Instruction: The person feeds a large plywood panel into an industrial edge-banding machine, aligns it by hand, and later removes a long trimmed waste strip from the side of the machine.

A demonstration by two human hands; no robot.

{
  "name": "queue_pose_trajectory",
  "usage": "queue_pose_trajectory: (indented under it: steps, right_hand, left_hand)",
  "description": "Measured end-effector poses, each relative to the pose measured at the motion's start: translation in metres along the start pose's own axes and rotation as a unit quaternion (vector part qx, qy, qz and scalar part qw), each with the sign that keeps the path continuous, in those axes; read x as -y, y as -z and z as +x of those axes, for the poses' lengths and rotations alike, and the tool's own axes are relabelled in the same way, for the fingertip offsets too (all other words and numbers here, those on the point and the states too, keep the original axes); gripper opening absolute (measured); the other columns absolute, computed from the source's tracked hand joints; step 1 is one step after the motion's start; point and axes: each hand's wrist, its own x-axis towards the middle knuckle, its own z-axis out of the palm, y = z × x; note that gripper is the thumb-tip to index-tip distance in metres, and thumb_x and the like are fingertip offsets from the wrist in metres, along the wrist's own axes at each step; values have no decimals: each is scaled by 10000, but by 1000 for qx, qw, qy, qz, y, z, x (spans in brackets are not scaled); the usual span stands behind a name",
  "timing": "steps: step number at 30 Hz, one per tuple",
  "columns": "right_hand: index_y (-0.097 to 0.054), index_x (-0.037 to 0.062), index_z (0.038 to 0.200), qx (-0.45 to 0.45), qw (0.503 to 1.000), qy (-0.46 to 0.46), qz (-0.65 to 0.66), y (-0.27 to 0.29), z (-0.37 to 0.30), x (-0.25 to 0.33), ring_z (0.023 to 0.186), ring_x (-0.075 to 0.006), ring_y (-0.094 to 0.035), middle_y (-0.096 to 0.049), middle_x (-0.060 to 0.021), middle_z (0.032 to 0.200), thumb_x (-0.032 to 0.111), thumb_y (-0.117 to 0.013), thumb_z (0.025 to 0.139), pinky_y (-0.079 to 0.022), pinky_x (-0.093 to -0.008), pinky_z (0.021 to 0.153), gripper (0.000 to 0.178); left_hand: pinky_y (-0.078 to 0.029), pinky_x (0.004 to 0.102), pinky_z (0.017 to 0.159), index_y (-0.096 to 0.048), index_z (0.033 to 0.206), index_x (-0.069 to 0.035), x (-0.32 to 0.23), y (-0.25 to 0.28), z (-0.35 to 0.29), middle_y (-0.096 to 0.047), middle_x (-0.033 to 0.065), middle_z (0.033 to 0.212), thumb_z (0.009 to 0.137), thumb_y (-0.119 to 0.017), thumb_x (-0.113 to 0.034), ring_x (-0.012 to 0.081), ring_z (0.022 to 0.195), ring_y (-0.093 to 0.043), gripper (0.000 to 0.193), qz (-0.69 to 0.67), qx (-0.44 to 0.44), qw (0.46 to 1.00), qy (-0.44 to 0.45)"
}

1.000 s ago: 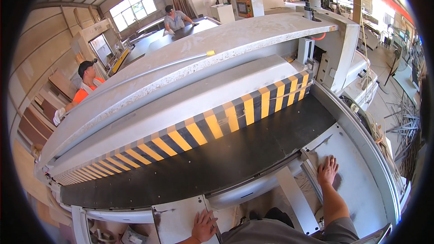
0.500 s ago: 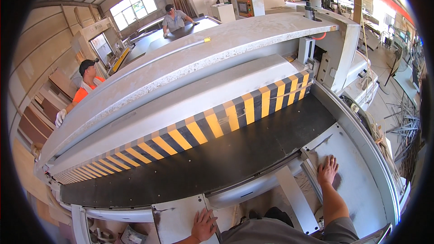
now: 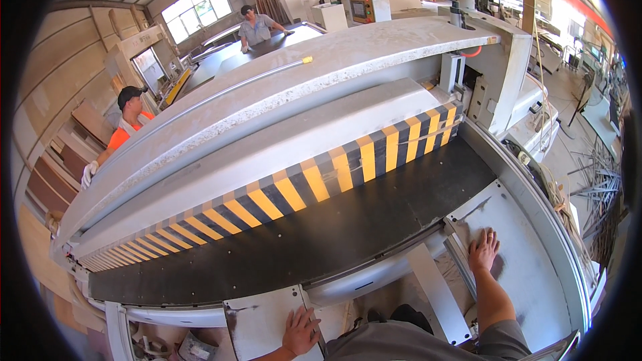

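My left hand (image 3: 300, 331) lies flat with fingers spread on a light grey metal plate (image 3: 257, 314) at the near edge of a large machine. My right hand (image 3: 483, 251) rests open on a second grey plate (image 3: 528, 254), farther right, close to its inner edge. Neither hand holds anything. Ahead of both runs a black machine bed (image 3: 301, 247). Along its far side stretches a guard strip with yellow and black stripes (image 3: 307, 180). Above that strip sits the long grey machine beam (image 3: 287, 80).
Between the plates is a gap with a narrow metal bar (image 3: 438, 294). A person in an orange vest (image 3: 127, 127) stands past the machine's left end. Another person in a grey shirt (image 3: 257, 28) leans over a dark sheet. A control box (image 3: 363, 9) stands behind, metal strips (image 3: 598, 187) at right.
The person in the grey shirt has shifted slightly. Both of my hands stay in place on the plates.
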Motion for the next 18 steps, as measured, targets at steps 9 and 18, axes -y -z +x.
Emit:
queue_pose_trajectory:
  steps: [9,18]
  right_hand:
    - [-442,63,1529,-12,1000,3,0,-3,2,-2,1575,-341,-227,-326,-166,1664,324,-531,999,-133,-521,1290,597]
    - [-426,23,1525,-1,1000,7,2,5,-1,3,1568,-361,-229,-335,-217,1641,293,-513,1014,-136,-520,1293,584]
  left_hand:
    - [-202,618,1237,-716,1259,-194,0,0,2,-483,127,1542,897,-699,-368,390,1503,-339,402,-9,-50,998,-23]
    - [-196,619,1237,-708,1253,-185,-2,2,2,-468,124,1546,902,-696,-364,392,1505,-327,394,-9,-10,1000,-3]
